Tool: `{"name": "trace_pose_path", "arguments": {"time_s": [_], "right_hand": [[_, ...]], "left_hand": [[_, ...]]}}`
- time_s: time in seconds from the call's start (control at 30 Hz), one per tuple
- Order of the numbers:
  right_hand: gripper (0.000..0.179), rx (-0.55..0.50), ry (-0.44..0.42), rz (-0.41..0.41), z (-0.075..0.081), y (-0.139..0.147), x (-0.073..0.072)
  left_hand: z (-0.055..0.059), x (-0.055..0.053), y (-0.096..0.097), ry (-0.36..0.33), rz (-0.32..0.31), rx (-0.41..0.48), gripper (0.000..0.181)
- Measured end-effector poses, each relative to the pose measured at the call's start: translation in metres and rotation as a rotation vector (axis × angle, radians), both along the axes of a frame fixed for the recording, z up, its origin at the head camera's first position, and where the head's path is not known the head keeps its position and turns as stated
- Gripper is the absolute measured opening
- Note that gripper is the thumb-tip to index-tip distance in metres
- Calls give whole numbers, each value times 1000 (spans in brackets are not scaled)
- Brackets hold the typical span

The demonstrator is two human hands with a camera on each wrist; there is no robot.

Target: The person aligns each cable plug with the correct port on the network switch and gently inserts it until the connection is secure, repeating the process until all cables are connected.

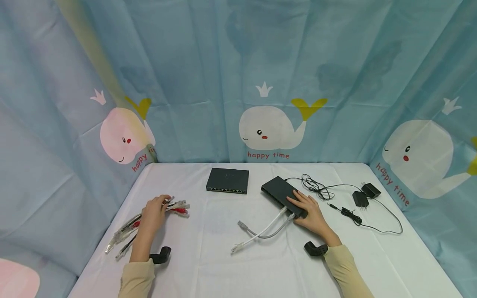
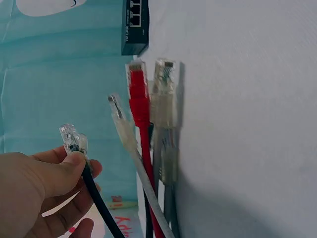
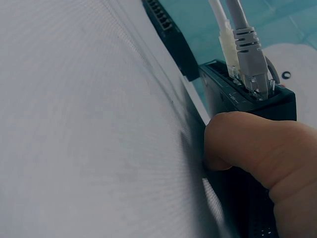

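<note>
On the left of the table, my left hand (image 1: pixel 153 213) pinches the plug end of a black network cable (image 2: pixel 101 201) between thumb and fingers. Beside it lies a bundle of network cables (image 1: pixel 124 231) with clear plugs, among them a red cable (image 2: pixel 138 101) and a grey-white one (image 2: pixel 130 139). My right hand (image 1: pixel 313 215) grips a black network switch (image 1: pixel 277 191) by its near right end, thumb on the side and fingers over the top. A white cable (image 1: pixel 266 227) and a grey cable (image 1: pixel 277 233) are plugged into its ports, their free ends lying on the cloth.
A second black network switch (image 1: pixel 227 180) sits at the back middle, ports facing forward. To the right are two black power adapters (image 1: pixel 360 199) with a coiled thin cord (image 1: pixel 316 186) and a tied cord (image 1: pixel 350 215). A blue whale-print curtain (image 1: pixel 201 82) borders the white table (image 1: pixel 208 265).
</note>
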State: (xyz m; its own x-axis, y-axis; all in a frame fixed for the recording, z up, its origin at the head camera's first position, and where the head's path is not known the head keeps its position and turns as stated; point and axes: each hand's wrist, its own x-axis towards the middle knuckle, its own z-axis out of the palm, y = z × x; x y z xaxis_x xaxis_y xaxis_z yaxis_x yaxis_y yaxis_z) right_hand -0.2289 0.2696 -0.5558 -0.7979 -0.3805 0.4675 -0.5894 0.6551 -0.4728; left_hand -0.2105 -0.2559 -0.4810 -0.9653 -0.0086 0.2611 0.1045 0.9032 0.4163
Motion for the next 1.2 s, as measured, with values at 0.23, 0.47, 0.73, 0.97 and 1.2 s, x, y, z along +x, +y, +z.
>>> {"name": "trace_pose_path", "arguments": {"time_s": [0.23,0.47,0.73,0.97,1.2], "right_hand": [[75,5,10,3,2,0,1],[75,1,-1,-3,3,-1,2],[76,-3,8,3,2,-1,1],[76,0,4,3,2,-1,1],[77,4,-2,-2,1,-1,1]], "left_hand": [[6,1,16,0,-37,16,24],[8,2,32,18,-115,45,25],[17,2,53,-28,-171,106,27],[19,-2,69,-27,-221,146,26],[20,-5,88,-50,-266,200,25]]}}
